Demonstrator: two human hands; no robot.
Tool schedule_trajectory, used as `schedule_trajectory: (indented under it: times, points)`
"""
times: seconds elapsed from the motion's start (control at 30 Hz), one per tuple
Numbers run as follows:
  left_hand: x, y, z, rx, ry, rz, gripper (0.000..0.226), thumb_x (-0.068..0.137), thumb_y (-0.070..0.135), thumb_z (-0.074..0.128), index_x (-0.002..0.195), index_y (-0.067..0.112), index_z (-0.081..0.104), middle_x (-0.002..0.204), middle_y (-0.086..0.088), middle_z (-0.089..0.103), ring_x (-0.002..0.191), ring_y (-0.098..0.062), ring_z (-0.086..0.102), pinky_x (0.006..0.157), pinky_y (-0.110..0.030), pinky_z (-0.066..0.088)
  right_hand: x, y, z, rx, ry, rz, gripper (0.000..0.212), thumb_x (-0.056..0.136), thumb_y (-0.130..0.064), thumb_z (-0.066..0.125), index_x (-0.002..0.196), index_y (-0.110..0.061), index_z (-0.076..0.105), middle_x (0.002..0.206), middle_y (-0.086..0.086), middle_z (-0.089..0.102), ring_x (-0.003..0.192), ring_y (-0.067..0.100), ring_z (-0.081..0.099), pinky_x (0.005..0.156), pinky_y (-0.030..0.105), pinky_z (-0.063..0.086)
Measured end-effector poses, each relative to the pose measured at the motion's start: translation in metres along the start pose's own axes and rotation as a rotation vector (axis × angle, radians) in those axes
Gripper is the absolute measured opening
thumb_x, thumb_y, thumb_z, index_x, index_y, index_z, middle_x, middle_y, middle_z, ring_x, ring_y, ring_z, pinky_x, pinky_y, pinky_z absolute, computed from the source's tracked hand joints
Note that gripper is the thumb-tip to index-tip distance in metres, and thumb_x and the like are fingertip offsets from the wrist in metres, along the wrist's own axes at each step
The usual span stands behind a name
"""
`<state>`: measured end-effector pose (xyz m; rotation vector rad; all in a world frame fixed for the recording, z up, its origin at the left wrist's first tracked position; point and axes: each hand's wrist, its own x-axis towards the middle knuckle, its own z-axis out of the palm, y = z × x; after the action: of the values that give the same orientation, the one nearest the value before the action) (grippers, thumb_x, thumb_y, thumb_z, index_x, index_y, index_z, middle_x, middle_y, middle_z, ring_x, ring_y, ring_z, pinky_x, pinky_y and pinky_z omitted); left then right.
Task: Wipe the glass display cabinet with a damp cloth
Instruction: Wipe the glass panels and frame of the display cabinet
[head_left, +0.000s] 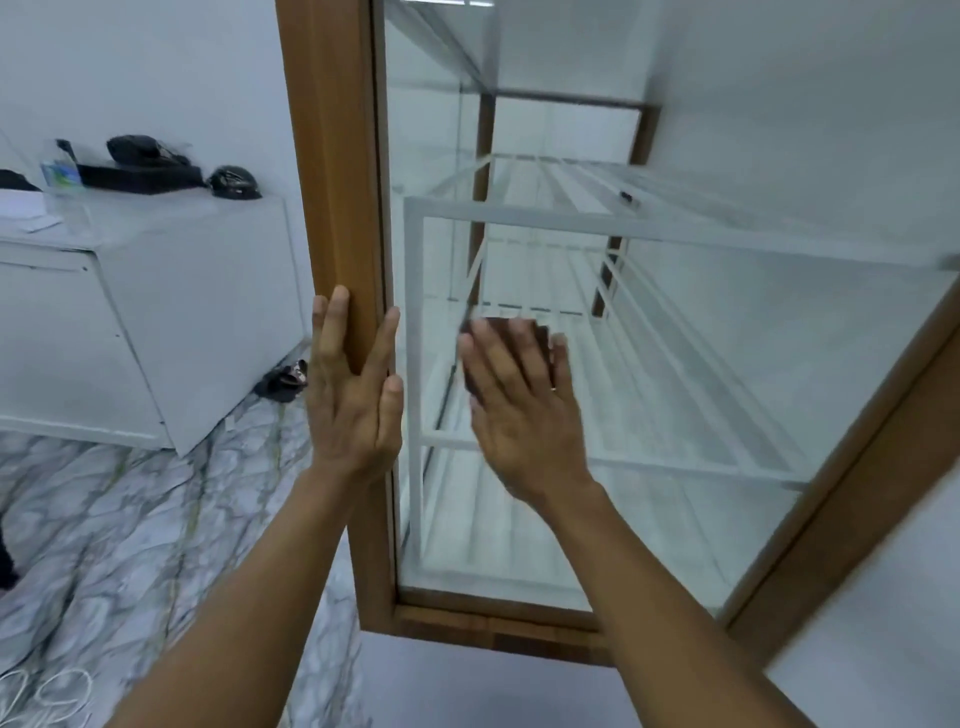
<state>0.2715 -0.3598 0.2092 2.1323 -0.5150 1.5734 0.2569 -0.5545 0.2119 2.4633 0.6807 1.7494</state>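
Note:
The glass display cabinet (337, 156) fills the middle and right, with a brown wooden frame and white wire shelves behind the front pane. My left hand (356, 400) lies flat against the wooden left post, fingers spread, holding nothing. My right hand (519, 405) presses a dark brown cloth (535, 332) flat against the front glass, just right of the post. Only the cloth's top edge shows above my fingers; the rest is hidden under the hand. That hand is blurred.
A white counter (156, 291) stands at the left with dark helmets (234, 183) and a black box on top. Marble-patterned floor (130, 519) lies below it, with a dark item (283, 382) by the cabinet's foot. A white cable (47, 696) lies at bottom left.

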Motion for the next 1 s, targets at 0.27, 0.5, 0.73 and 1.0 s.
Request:
schedule_trajectory:
  times: [0.27,0.5,0.73,1.0]
  points:
    - [-0.017,-0.01,0.007,-0.178,0.017,0.048,0.055,0.099,0.022,0.033,0.151,0.005,0.035,0.168,0.007,-0.003,0.157,-0.023,-0.003,0.126,-0.05,0.009,0.012,-0.042,0.014,0.086,0.036,0.144,0.069,0.099,-0.022,0.051,0.157,-0.011,0.015,0.168,0.0,-0.005,0.154,0.023,-0.019,0.125,0.054,-0.001]
    - [-0.067,-0.03,0.019,-0.178,-0.038,0.125,0.055,0.102,0.027,0.029,0.155,0.013,0.031,0.168,0.008,-0.007,0.157,-0.022,-0.008,0.126,-0.055,0.007,-0.059,-0.002,0.014,0.067,0.149,0.436,0.072,0.096,-0.017,0.05,0.157,-0.008,0.015,0.166,0.01,0.008,0.155,0.032,-0.007,0.125,0.055,-0.002]
    - [-0.082,-0.03,0.027,-0.229,0.043,0.111,0.053,0.099,0.027,0.031,0.142,0.004,0.052,0.167,0.013,-0.001,0.156,-0.018,-0.004,0.127,-0.045,0.009,-0.056,-0.091,0.065,0.068,0.065,0.097,0.065,0.1,-0.024,0.048,0.156,-0.014,0.016,0.167,-0.001,0.003,0.153,0.02,-0.018,0.125,0.05,-0.001]
    - [-0.115,-0.028,0.033,-0.091,0.07,0.075,0.049,0.099,0.024,0.039,0.144,0.01,0.052,0.157,-0.016,0.016,0.155,-0.029,0.002,0.128,-0.034,0.01,-0.075,-0.04,0.052,0.107,0.359,0.501,0.069,0.087,-0.013,0.052,0.15,0.002,0.031,0.159,0.02,0.029,0.149,0.043,0.014,0.125,0.059,0.006]
